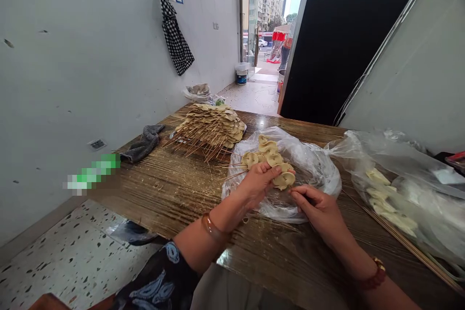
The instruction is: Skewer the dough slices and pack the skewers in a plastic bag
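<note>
My left hand (259, 184) is closed round a pale-yellow, ruffled disc-like food piece (284, 180), its thumb on top. My right hand (316, 206) pinches what looks like the tip of a thin wooden skewer just beside that piece; most of the stick is hidden. Under both hands a clear plastic bag (312, 167) lies spread on the table. More of the same food pieces (268, 145) on skewers rest on the bag, just beyond my left hand, with their sticks pointing left.
A large pile of skewered pieces (214, 123) stands at the table's (170, 189) far side. A grey cloth (143, 143) lies at the left edge. To the right are a plastic bag with loose pieces (388, 198) and a bundle of bare skewers (410, 244).
</note>
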`<state>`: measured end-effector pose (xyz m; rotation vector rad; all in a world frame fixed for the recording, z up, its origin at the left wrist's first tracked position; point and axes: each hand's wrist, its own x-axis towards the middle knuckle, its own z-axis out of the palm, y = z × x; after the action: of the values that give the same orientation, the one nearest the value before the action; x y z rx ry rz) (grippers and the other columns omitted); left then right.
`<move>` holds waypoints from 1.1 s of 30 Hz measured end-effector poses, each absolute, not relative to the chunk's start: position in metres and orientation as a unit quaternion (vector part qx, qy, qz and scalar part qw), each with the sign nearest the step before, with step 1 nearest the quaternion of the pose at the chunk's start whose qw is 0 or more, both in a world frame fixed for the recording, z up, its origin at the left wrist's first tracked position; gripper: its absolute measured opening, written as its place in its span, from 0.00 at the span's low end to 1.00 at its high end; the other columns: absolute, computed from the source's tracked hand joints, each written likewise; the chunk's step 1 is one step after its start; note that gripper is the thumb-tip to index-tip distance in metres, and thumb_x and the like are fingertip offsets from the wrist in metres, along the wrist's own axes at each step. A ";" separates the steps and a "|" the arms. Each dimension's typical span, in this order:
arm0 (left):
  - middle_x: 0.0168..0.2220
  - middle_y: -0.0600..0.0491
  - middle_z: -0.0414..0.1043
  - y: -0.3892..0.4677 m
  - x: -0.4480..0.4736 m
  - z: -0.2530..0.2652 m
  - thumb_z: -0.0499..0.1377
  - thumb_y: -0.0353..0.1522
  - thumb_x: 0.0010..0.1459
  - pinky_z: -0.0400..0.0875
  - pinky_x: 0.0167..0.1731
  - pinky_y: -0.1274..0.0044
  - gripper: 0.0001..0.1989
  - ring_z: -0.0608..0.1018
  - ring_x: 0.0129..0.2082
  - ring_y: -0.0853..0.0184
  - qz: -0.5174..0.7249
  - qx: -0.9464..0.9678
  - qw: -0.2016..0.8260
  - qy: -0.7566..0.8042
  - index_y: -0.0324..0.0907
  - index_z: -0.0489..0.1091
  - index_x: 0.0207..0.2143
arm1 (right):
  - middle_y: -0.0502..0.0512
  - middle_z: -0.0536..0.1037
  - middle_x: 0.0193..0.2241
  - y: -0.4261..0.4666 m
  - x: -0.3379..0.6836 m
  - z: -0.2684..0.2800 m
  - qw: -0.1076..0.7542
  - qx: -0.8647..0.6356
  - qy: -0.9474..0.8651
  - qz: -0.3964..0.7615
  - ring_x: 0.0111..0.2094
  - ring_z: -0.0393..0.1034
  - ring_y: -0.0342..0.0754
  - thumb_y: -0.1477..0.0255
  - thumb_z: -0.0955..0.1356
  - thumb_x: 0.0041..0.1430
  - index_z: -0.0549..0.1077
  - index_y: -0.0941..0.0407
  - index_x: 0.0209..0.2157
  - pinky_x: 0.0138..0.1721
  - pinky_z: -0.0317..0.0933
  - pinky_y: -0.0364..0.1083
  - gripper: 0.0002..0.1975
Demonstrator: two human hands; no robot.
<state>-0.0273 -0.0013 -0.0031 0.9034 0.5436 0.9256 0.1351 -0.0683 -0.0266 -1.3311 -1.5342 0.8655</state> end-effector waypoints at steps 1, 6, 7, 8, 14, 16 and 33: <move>0.34 0.43 0.79 0.000 -0.028 -0.003 0.68 0.40 0.47 0.71 0.31 0.79 0.18 0.79 0.31 0.66 0.432 0.412 0.761 0.254 0.33 0.77 0.34 | 0.53 0.74 0.27 -0.068 0.135 -0.027 0.447 -0.540 -0.625 0.344 0.23 0.65 0.43 0.61 0.66 0.58 0.78 0.57 0.32 0.24 0.59 0.42 0.15; 0.34 0.43 0.79 0.001 -0.029 -0.003 0.67 0.41 0.48 0.71 0.29 0.79 0.19 0.79 0.31 0.66 0.445 0.404 0.755 0.264 0.33 0.77 0.36 | 0.53 0.73 0.24 -0.068 0.135 -0.030 0.446 -0.537 -0.642 0.318 0.24 0.65 0.44 0.61 0.66 0.59 0.78 0.57 0.32 0.25 0.59 0.43 0.15; 0.34 0.43 0.79 0.001 -0.029 -0.003 0.66 0.41 0.48 0.71 0.29 0.79 0.19 0.79 0.31 0.66 0.445 0.407 0.754 0.261 0.33 0.77 0.36 | 0.52 0.73 0.24 -0.068 0.136 -0.031 0.446 -0.536 -0.642 0.318 0.24 0.65 0.44 0.61 0.66 0.59 0.78 0.57 0.32 0.25 0.58 0.43 0.15; 0.33 0.43 0.79 0.001 -0.028 -0.004 0.66 0.41 0.49 0.70 0.29 0.80 0.19 0.79 0.30 0.66 0.446 0.409 0.753 0.257 0.33 0.77 0.36 | 0.52 0.73 0.24 -0.067 0.136 -0.032 0.446 -0.537 -0.642 0.318 0.24 0.65 0.44 0.61 0.66 0.59 0.78 0.57 0.32 0.25 0.58 0.43 0.15; 0.33 0.43 0.79 -0.001 -0.024 -0.009 0.66 0.42 0.48 0.70 0.31 0.79 0.19 0.78 0.29 0.67 0.447 0.405 0.756 0.254 0.33 0.78 0.34 | 0.52 0.73 0.24 -0.068 0.137 -0.033 0.443 -0.539 -0.649 0.303 0.25 0.66 0.45 0.62 0.66 0.60 0.78 0.57 0.31 0.25 0.57 0.43 0.14; 0.32 0.44 0.79 -0.002 -0.023 -0.009 0.66 0.41 0.49 0.70 0.31 0.79 0.19 0.78 0.29 0.68 0.445 0.408 0.757 0.251 0.33 0.78 0.35 | 0.52 0.73 0.24 -0.068 0.137 -0.033 0.444 -0.539 -0.649 0.302 0.25 0.65 0.45 0.62 0.66 0.60 0.78 0.57 0.31 0.25 0.57 0.43 0.14; 0.39 0.46 0.78 0.017 -0.045 0.002 0.68 0.39 0.48 0.73 0.37 0.76 0.19 0.80 0.35 0.64 0.551 0.339 0.723 0.244 0.37 0.71 0.40 | 0.53 0.73 0.26 -0.069 0.137 -0.034 0.415 -0.544 -0.654 0.321 0.23 0.64 0.44 0.60 0.65 0.60 0.77 0.57 0.32 0.25 0.58 0.44 0.15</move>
<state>-0.0446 0.0171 0.0022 0.7474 0.5377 1.2161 0.1369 -0.0693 -0.0337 -1.3672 -1.6439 0.8071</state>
